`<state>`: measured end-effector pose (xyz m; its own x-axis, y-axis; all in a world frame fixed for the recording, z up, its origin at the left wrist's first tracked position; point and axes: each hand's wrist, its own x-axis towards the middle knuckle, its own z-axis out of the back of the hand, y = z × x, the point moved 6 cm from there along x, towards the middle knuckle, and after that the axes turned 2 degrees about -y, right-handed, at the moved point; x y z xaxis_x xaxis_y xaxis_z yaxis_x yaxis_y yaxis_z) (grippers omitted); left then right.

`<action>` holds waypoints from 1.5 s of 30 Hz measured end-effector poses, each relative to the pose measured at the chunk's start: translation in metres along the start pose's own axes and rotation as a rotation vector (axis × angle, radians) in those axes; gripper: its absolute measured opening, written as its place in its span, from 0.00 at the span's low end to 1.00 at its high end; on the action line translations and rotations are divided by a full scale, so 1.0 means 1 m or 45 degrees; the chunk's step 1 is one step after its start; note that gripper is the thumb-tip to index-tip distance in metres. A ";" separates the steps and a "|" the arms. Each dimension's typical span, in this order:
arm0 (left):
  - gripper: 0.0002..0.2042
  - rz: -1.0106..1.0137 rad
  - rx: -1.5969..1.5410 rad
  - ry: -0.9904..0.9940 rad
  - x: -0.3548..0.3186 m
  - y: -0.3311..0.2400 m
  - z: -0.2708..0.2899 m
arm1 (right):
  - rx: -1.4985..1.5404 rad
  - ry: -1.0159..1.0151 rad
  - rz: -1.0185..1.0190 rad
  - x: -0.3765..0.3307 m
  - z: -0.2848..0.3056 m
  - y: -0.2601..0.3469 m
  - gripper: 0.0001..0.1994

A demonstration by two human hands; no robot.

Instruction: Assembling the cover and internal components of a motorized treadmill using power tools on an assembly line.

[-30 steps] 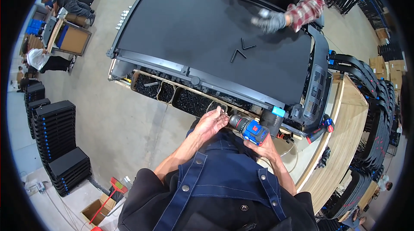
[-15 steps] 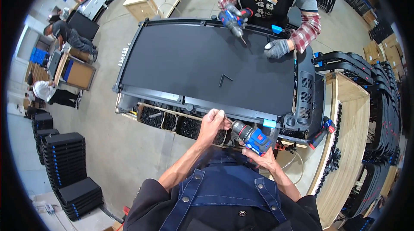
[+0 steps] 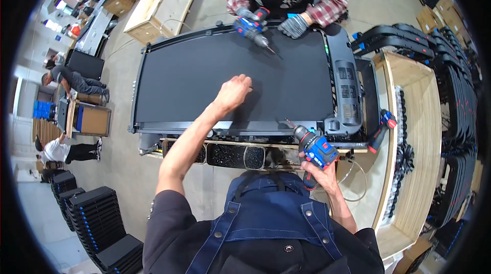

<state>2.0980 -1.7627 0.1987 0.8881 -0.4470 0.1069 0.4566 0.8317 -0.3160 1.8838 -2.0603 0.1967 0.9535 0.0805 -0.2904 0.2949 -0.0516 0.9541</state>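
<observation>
In front of me lies a treadmill with a black belt (image 3: pixel 179 80) and a grey motor cover (image 3: pixel 347 85) at its right end. My left hand (image 3: pixel 234 93) is low over the middle of the belt, its fingers curled together; whatever they hold, if anything, is hidden. My right hand (image 3: pixel 321 173) grips a blue and black cordless drill (image 3: pixel 318 149). The drill's bit points up and left, close to the near side rail (image 3: pixel 245 127).
Across the treadmill a gloved co-worker holds another cordless drill (image 3: pixel 250 30) and rests a gloved hand (image 3: pixel 294 26) at the far rail. Fastener bins (image 3: pixel 227 156) sit under the near rail. A wooden crate (image 3: pixel 417 151) and a red-and-black power tool (image 3: pixel 381 132) are at right.
My left hand has left the drill's tip and reached forward over the belt, where a hex key lay in view before. The drill has moved slightly right. The co-worker's gloved hand has drawn back.
</observation>
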 end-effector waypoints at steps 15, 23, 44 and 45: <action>0.10 0.780 -0.462 0.008 -0.063 -0.109 -0.055 | 0.237 -0.172 -0.133 -0.029 0.038 -0.017 0.24; 0.04 -0.159 0.035 -0.260 -0.036 -0.135 -0.042 | -0.120 -0.020 -0.128 -0.022 0.045 -0.007 0.21; 0.07 -0.311 -0.417 -0.173 -0.013 -0.110 -0.067 | -1.320 0.455 -0.113 0.080 0.015 0.073 0.13; 0.06 -0.312 -0.430 -0.168 -0.013 -0.109 -0.067 | -1.322 0.473 -0.052 0.082 0.013 0.073 0.13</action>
<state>2.0331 -1.8699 0.1682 0.7650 -0.5533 0.3296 0.6312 0.5423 -0.5545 1.9842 -2.0707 0.2413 0.8150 0.3663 -0.4490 -0.0358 0.8053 0.5918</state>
